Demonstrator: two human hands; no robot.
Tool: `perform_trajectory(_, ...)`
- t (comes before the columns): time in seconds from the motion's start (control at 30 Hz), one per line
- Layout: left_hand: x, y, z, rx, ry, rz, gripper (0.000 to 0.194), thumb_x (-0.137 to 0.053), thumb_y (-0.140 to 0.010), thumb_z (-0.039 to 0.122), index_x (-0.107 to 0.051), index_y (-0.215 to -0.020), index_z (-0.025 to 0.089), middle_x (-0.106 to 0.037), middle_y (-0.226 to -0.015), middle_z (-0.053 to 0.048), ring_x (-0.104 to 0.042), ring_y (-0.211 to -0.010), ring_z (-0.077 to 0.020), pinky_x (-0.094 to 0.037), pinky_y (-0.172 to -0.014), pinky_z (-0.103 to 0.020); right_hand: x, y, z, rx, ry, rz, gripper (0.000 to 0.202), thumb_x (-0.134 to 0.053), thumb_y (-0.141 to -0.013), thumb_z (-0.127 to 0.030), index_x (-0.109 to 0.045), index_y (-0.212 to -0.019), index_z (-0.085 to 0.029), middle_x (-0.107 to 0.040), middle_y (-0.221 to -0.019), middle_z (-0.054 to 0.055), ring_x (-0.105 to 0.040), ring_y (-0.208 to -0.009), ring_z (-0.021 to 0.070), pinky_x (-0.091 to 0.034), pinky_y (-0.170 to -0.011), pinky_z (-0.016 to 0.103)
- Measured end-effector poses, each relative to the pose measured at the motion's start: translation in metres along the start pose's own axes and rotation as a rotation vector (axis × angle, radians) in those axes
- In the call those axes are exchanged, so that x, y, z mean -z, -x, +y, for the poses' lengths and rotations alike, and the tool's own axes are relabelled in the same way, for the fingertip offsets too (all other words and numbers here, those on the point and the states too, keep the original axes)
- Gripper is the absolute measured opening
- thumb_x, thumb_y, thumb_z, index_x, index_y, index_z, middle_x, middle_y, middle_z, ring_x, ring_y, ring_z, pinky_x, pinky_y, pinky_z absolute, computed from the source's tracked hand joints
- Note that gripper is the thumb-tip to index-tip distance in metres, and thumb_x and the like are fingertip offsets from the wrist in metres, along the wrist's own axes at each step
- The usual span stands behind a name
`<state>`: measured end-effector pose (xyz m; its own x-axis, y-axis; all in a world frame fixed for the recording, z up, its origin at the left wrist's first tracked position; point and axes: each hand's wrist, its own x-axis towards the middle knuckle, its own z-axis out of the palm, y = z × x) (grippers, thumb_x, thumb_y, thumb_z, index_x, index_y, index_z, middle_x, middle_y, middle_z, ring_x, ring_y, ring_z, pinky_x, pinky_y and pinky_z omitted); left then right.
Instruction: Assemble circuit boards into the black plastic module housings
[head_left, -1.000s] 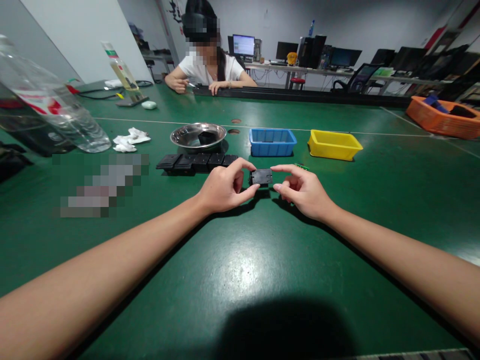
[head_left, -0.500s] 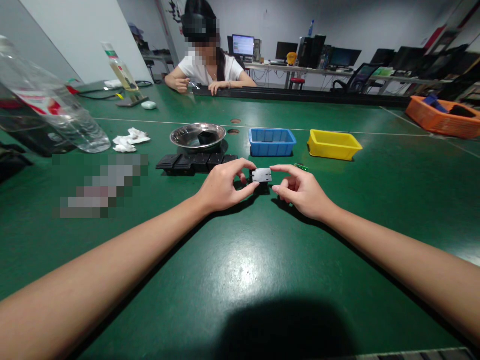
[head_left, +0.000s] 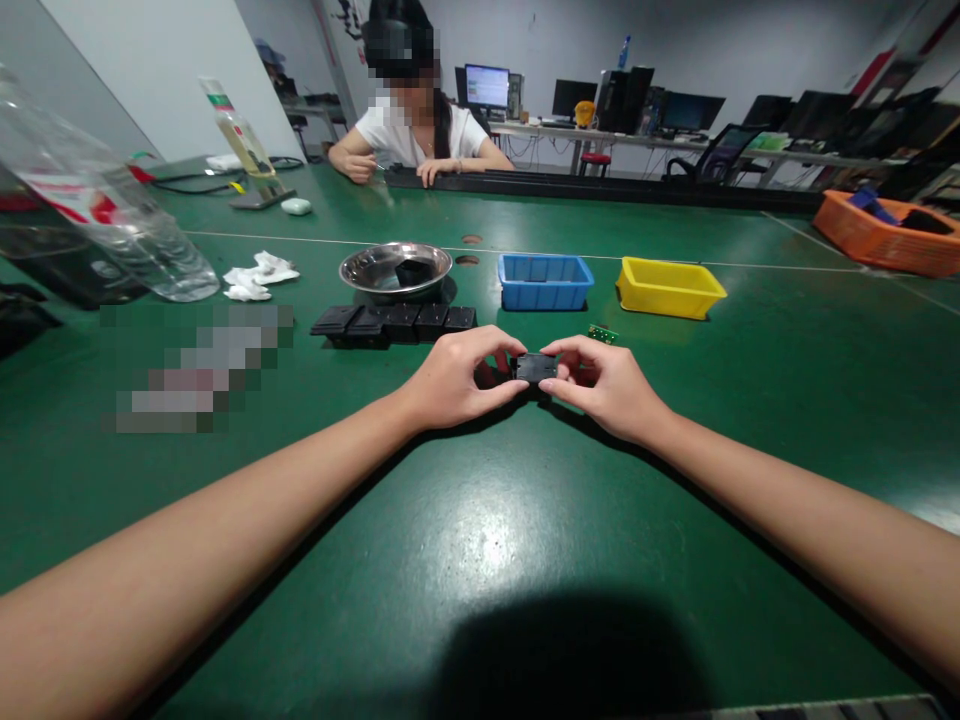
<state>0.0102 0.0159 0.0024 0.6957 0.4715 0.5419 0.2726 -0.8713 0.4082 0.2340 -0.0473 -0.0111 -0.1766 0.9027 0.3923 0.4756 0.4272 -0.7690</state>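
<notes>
Between my two hands is a small black rectangular plastic case (head_left: 536, 368), just above the green table. My left hand (head_left: 465, 378) pinches its left end between thumb and fingertips. At the other end, the thumb and index finger of my right hand (head_left: 611, 385) grip it too. A small green circuit board (head_left: 602, 334) lies just beyond my right hand. Past my left hand sits a row of black plastic cases (head_left: 394, 323), side by side. Any contents of the held case are hidden.
Behind the row stands a steel bowl (head_left: 395, 270) with a black piece inside. A blue bin (head_left: 545, 282) and a yellow bin (head_left: 671, 288) are farther right. Crumpled tissue (head_left: 260, 275) and a large plastic bottle (head_left: 112, 210) are at left. A person (head_left: 420, 130) sits across the table.
The held case has turned from its light grey face to a dark one and come slightly nearer. My right thumb and index finger have closed on its right end.
</notes>
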Motion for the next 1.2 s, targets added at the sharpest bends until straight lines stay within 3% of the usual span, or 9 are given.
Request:
perform_trajectory(0.2, -0.0014, -0.0010, -0.0027, 0.023, 0.055, -0.009, 0.025, -0.070, -0.085, 0.033, -0.070, -0.101, 0.014, -0.073, -0.093, -0.007, -0.069, -0.079, -0.0156, -0.056, -0.075, -0.026, 0.0084, -0.0030, 0.0039, 0.166, 0.221, -0.012, 0.028, -0.075, -0.085, -0.031, -0.075, -0.108, -0.015, -0.063, -0.078, 0.002, -0.054, -0.067, 0.0146, -0.042, -0.064, 0.029)
perform_trajectory(0.43, -0.0040, -0.0013, -0.0019, 0.107, 0.087, -0.024, 0.029, -0.072, -0.085, 0.037, -0.071, -0.102, 0.014, -0.075, -0.089, -0.006, -0.071, -0.077, -0.0168, -0.056, -0.075, -0.028, 0.0078, -0.0042, 0.0053, 0.080, 0.195, -0.016, 0.025, -0.070, -0.088, -0.030, -0.075, -0.110, -0.019, -0.064, -0.082, 0.003, -0.053, -0.068, 0.0150, -0.044, -0.067, 0.029)
perform_trajectory(0.77, -0.0066, -0.0011, -0.0008, 0.123, 0.021, -0.043, 0.038, -0.074, -0.083, 0.045, -0.068, -0.108, 0.016, -0.074, -0.092, -0.005, -0.070, -0.080, -0.0181, -0.055, -0.076, -0.029, 0.0068, -0.0042, 0.0077, 0.000, 0.060, -0.015, 0.027, -0.065, -0.088, -0.028, -0.071, -0.113, -0.019, -0.065, -0.083, 0.002, -0.056, -0.071, 0.0149, -0.044, -0.066, 0.029)
perform_trajectory(0.97, -0.0073, -0.0009, 0.0008, 0.068, -0.037, -0.039, 0.024, -0.068, -0.087, 0.034, -0.067, -0.104, 0.017, -0.073, -0.094, -0.005, -0.069, -0.081, -0.0170, -0.055, -0.079, -0.029, 0.0076, -0.0036, 0.0056, 0.034, 0.088, -0.001, 0.016, -0.067, -0.088, -0.030, -0.075, -0.093, -0.017, -0.068, -0.081, 0.003, -0.056, -0.067, 0.0142, -0.043, -0.064, 0.028)
perform_trajectory(1.2, -0.0061, -0.0006, -0.0010, 0.045, -0.032, -0.059, 0.021, -0.065, -0.090, 0.034, -0.067, -0.101, 0.017, -0.073, -0.096, -0.006, -0.069, -0.083, -0.0176, -0.054, -0.080, -0.030, 0.0072, -0.0038, 0.0061, 0.048, 0.112, -0.006, 0.014, -0.071, -0.085, -0.030, -0.075, -0.091, -0.018, -0.070, -0.078, 0.003, -0.056, -0.064, 0.0139, -0.043, -0.062, 0.028)
